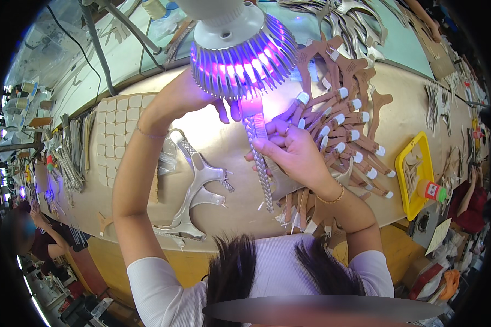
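A silvery braided strap [261, 163], with a flat pinkish band [260, 128] beside its upper part, hangs under the glowing lamp [243, 60]. My right hand [297, 155] is closed on the strap and band about midway, thumb and fingers pinching them. At their upper end are the bent fingers of my left hand [218, 106], closed there; the lamp housing covers most of that hand. Left of the strap, a pale metallic branched shoe upper [188, 201] with a braided piece lies on the table. Brown strap pieces with white-wrapped tips [338, 122] are heaped beside my right hand.
A sheet of pale rounded pads [114, 136] lies at the left, near bundled braided cords [71, 158]. A yellow tray [414, 174] and a green-capped bottle [433, 191] are at the right. Metallic cut pieces [354, 24] lie at the back. Another person [43, 234] sits far left.
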Motion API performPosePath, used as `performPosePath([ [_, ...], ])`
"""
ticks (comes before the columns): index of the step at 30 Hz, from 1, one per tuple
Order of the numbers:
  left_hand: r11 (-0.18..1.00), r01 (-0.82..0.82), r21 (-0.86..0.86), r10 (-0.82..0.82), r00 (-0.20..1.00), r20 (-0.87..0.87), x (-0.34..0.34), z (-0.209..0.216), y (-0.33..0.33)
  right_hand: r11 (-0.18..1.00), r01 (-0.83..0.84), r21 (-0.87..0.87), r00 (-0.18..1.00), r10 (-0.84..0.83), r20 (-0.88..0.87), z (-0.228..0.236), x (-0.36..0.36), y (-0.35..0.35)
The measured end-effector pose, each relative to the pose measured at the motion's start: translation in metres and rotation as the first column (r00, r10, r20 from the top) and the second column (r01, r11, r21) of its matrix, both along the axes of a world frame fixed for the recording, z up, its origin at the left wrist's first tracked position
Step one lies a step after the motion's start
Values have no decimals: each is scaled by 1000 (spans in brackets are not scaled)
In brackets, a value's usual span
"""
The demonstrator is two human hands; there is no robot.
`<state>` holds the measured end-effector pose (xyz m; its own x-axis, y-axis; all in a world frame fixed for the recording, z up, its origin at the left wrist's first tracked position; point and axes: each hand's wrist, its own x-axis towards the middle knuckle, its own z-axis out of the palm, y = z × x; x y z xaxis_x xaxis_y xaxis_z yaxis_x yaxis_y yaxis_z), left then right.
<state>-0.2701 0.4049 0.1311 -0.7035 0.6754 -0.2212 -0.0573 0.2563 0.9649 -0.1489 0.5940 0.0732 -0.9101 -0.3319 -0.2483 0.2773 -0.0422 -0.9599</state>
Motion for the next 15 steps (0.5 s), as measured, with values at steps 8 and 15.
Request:
performPosePath([
  [8, 995, -69, -70, 66, 997, -39, 10, 5, 4, 1000, 2, 19, 1000, -3, 29, -1, 1, 0],
  [15, 988, -53, -148, 54, 999, 3, 11, 12, 5, 1000, 14, -16, 999, -13, 34, -3, 2, -1],
])
